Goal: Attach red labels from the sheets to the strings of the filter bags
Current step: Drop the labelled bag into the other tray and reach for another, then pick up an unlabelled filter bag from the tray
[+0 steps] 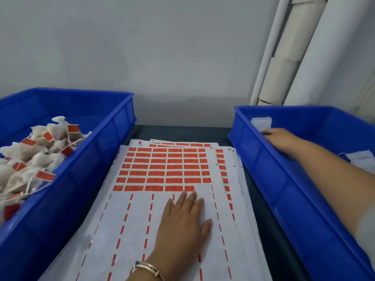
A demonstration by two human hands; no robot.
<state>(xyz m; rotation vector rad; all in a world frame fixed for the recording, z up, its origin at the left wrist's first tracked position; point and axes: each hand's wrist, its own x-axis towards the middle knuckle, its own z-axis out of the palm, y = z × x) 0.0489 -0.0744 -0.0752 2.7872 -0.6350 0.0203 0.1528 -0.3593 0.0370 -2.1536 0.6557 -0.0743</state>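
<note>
A stack of white label sheets [142,230] lies in the middle. Rows of red labels [166,167] fill the top sheet's far half, while its near half is peeled bare. My left hand [184,222] rests flat on that bare part with its fingertips just below the last row of labels. It holds nothing. My right hand [282,139] reaches into the blue bin on the right [269,179]. Its fingertips touch a white unlabelled filter bag [261,122] at the bin's far left corner. Whether they grip the bag is unclear.
The blue bin on the left [97,159] holds a heap of filter bags with red labels on their strings [36,155]. Another white bag [361,159] lies in the right bin, past my forearm. White pipes [284,67] run up the wall at the back right.
</note>
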